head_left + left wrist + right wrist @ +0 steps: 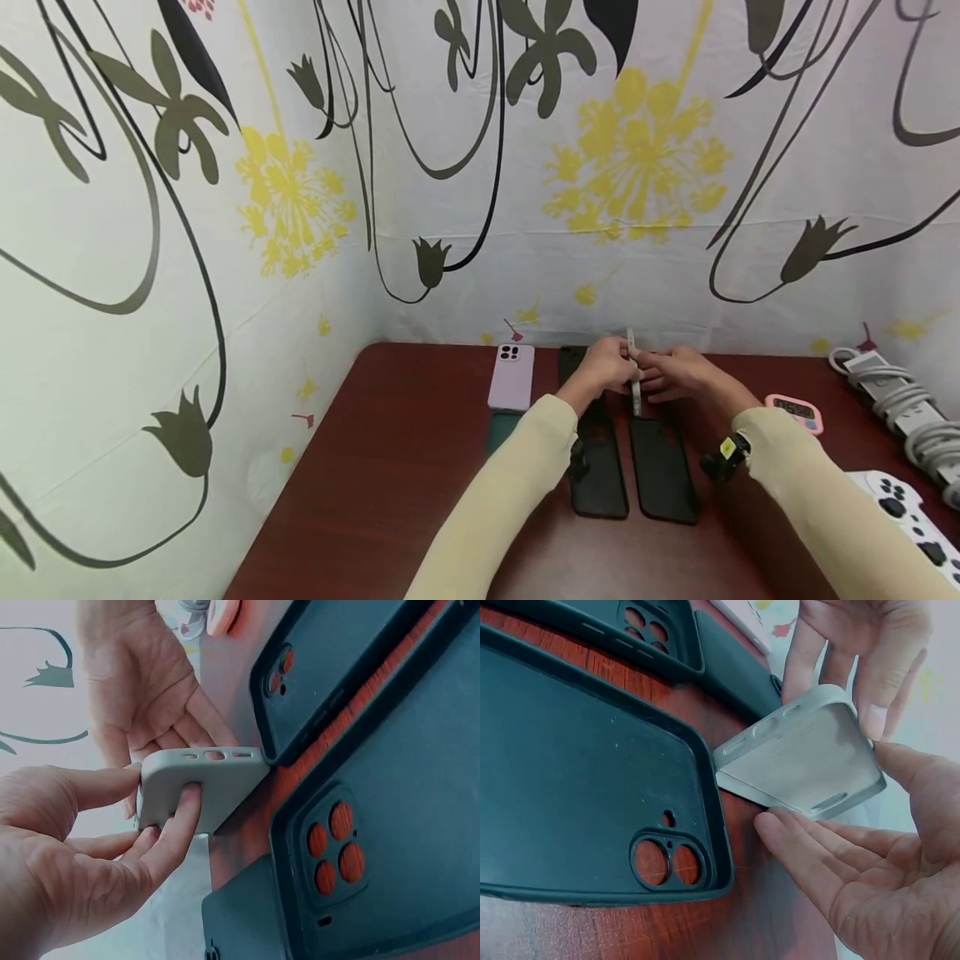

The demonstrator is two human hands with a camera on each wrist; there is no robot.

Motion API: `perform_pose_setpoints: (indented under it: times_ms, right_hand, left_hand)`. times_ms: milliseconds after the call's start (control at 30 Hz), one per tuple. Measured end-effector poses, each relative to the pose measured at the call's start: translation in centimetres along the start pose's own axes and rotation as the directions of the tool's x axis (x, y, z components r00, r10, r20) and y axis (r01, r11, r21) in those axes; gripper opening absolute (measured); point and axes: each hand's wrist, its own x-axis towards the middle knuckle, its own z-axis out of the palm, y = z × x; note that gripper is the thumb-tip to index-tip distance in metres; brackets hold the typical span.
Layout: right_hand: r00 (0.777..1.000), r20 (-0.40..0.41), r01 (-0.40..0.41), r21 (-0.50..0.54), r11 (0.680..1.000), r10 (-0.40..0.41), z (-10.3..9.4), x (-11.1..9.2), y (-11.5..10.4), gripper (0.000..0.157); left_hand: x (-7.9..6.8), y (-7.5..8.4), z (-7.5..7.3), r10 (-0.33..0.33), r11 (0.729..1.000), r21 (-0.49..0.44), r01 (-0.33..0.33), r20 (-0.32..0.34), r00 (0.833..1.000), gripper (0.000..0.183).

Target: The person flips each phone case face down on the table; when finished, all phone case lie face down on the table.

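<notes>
A light grey phone case (634,392) stands on edge near the back of the table, between both hands. My left hand (604,367) pinches it, thumb on one edge and fingers against its outer back, as the left wrist view shows. My right hand (681,372) holds it from the other side; in the right wrist view its thumb is at a corner and its fingertips touch the lower edge. The hollow inside (817,757) of the case faces the right palm. Nearer to me lie two black phone cases, a left one (602,479) and a right one (664,475), open sides up.
Another black case (572,358) lies behind the left hand. Further left are a lilac case (513,383) and a teal case (500,429), partly under the left sleeve. On the right lie a pink timer (795,411), a power strip with coiled cable (900,400) and a white paw-marked object (903,517).
</notes>
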Motion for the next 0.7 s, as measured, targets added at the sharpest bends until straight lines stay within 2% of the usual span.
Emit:
perform_pose_setpoints:
  times_ms: [233, 400, 533, 700]
  right_hand:
    - [0.997, -0.068, 0.047, 0.074, 0.996, -0.042, 0.1, 0.0, 0.0, 0.079]
    - [0.980, -0.165, 0.127, 0.078, 0.989, -0.113, 1.1, -0.3, 0.8, 0.074]
    - [0.946, -0.285, 0.159, -0.012, 0.987, -0.156, 1.5, -0.7, 1.4, 0.067]
    - [0.877, -0.456, 0.097, -0.147, 0.984, -0.155, 1.7, -1.1, 2.4, 0.056]
  left_hand:
    - [0.2, -0.1, -0.1, 0.001, 0.987, -0.163, 0.005, 0.041, 0.999, 0.045]
    - [0.2, -1.1, 0.4, -0.029, 0.965, -0.260, 0.043, 0.056, 0.998, 0.051]
    - [0.1, -1.9, 1.0, -0.046, 0.962, -0.268, 0.056, 0.045, 0.998, 0.051]
    - [-0.6, -2.3, 1.7, -0.062, 0.980, -0.187, 0.069, 0.044, 0.997, 0.048]
